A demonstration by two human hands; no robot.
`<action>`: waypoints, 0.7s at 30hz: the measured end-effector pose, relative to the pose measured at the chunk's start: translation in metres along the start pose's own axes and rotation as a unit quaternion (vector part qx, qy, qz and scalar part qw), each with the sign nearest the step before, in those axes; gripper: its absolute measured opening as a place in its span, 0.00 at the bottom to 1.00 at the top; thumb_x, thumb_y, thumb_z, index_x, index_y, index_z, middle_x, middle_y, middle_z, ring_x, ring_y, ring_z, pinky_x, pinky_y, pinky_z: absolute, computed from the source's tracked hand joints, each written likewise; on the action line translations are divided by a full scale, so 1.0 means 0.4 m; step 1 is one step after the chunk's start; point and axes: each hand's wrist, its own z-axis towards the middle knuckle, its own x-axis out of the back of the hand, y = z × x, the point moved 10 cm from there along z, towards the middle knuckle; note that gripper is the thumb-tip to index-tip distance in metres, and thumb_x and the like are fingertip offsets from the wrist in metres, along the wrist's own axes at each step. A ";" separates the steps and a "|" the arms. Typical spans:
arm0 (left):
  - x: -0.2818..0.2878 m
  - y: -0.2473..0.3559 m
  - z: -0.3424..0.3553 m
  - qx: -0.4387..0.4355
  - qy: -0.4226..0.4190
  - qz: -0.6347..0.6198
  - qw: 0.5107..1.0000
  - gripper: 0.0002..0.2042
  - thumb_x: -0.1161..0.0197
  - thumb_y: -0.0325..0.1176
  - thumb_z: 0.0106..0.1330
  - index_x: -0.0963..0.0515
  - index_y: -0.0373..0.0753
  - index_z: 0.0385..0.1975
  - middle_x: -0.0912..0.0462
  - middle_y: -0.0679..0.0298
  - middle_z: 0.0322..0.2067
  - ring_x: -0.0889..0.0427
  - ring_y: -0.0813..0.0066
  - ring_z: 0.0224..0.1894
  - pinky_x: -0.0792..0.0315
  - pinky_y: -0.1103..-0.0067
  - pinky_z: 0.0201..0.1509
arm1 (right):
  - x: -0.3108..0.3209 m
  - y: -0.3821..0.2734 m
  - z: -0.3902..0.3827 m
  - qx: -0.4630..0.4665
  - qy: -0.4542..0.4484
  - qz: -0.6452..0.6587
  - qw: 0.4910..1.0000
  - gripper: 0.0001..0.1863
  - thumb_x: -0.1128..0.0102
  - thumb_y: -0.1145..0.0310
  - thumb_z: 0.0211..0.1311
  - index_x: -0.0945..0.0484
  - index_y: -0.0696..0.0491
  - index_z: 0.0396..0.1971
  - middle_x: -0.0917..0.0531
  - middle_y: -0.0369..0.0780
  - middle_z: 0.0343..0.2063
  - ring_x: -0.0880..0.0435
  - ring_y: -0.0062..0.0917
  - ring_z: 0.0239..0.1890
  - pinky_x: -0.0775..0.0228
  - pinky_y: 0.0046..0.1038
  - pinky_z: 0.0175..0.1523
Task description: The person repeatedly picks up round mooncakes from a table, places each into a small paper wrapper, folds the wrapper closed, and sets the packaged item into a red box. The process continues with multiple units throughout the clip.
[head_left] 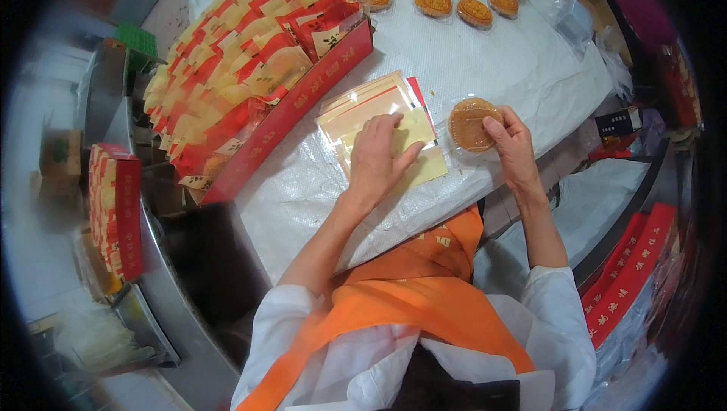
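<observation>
In my right hand [515,142] is a round brown mooncake [469,125] in a clear plastic tray, pinched at its right edge between thumb and fingers and held above the table. My left hand [375,155] rests on a stack of cream and yellow packaging bags [424,165], fingers apart, the thumb stretched to the right. A red edge shows at the stack's far right side. Under the palm, part of the bags is hidden.
Left of the stack, a long red box [303,96] is packed with rows of bagged mooncakes [235,55]. Several mooncakes in clear trays [433,2] lie at the far side of the white-covered table [485,55]. Another filled red box [113,206] stands far left; red cardboard pieces [625,275] lie right.
</observation>
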 end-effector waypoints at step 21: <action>-0.084 0.020 -0.054 -0.156 -0.039 0.249 0.955 0.08 0.36 0.32 0.51 0.27 0.41 0.29 0.27 0.64 0.32 0.26 0.65 0.40 0.34 0.72 0.41 | 0.009 0.088 -0.002 -0.059 0.026 0.071 0.995 0.11 0.43 0.64 0.66 0.26 0.57 0.38 0.21 0.34 0.35 0.24 0.13 0.38 0.30 0.19 0.45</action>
